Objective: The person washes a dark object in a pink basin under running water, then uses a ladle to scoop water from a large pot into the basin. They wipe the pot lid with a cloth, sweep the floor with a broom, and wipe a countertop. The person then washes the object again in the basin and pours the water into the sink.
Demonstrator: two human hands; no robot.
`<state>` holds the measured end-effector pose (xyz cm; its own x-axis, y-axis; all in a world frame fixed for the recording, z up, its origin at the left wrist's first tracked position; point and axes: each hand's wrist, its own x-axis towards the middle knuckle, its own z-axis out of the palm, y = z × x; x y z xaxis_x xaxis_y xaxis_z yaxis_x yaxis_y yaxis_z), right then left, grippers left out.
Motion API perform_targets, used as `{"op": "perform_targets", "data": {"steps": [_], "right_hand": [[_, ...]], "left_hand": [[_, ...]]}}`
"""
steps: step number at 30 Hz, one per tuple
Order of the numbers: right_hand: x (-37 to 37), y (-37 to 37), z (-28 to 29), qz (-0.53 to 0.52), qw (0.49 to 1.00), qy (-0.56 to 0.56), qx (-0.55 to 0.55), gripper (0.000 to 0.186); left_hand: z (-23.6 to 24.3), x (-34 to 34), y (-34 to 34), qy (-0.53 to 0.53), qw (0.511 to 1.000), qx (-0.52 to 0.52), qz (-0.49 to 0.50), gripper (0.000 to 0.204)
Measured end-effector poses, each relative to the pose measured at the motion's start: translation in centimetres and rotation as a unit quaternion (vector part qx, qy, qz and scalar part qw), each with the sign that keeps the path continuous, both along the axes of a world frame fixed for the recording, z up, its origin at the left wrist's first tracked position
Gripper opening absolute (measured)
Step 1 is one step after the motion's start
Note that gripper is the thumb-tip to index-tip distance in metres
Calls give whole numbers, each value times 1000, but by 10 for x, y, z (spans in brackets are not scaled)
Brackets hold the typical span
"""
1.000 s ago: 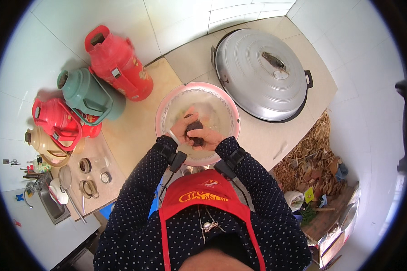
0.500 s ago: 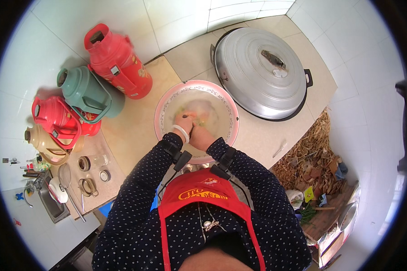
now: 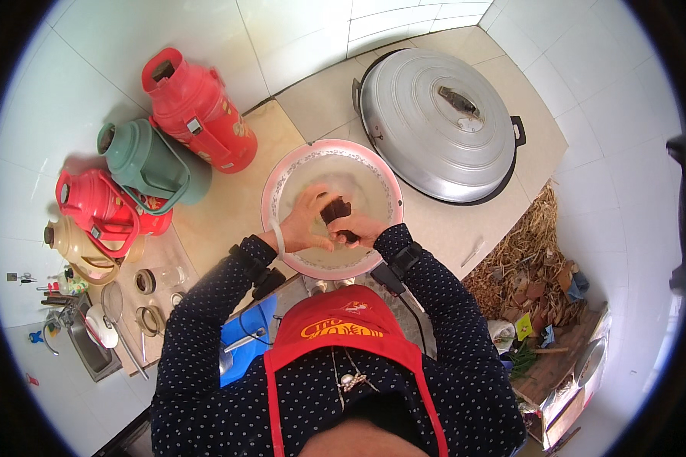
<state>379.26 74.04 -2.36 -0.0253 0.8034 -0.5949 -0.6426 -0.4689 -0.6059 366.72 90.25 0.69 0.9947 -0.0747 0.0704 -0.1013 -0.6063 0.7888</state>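
Note:
A wide basin [image 3: 397,183] with a pink rim and a patterned white inside holds cloudy water. Over it, my right hand [image 3: 364,228] is closed round a limp dark brown piece [image 3: 336,210], part of which pokes out below the fingers. Its exact kind does not show. My left hand [image 3: 303,221], with a white bangle at the wrist, has its fingers and thumb spread at the left side of that piece. Whether its fingertips touch the piece is hard to make out. A pale shape lies blurred under the water behind the hands.
A large lidded metal pan [image 3: 434,122] stands right of the basin. Several vacuum flasks, including a tall red one [image 3: 198,114], line the left wall. Glass jars [image 3: 168,274] and a strainer [image 3: 112,301] lie nearer left. Straw [image 3: 511,266] is heaped beyond the counter's right edge.
My hands were together low in the basin. They have come apart and up, the left moving left with fingers spreading, and the dark brown piece now shows between them.

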Motion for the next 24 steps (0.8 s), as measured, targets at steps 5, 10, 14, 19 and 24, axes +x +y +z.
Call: {"op": "perform_targets", "data": {"steps": [5,10,14,19,24], "right_hand": [[0,0,18,79,990,99,66,11],[3,0,27,156,985,60,45,19],[-1,5,18,201,961,-190,14,20],[-20,14,-9,136,838,-522,80,24],[-21,18,-6,247,743,-622,-14,36]], "left_hand": [[3,18,-6,-187,933,288,-108,73],[-23,29,-6,-242,920,283,-126,40],[-34,27,-5,-104,927,346,-103,24],[-34,17,-21,45,945,324,2,21],[-34,11,-33,240,948,192,82,26]]}}
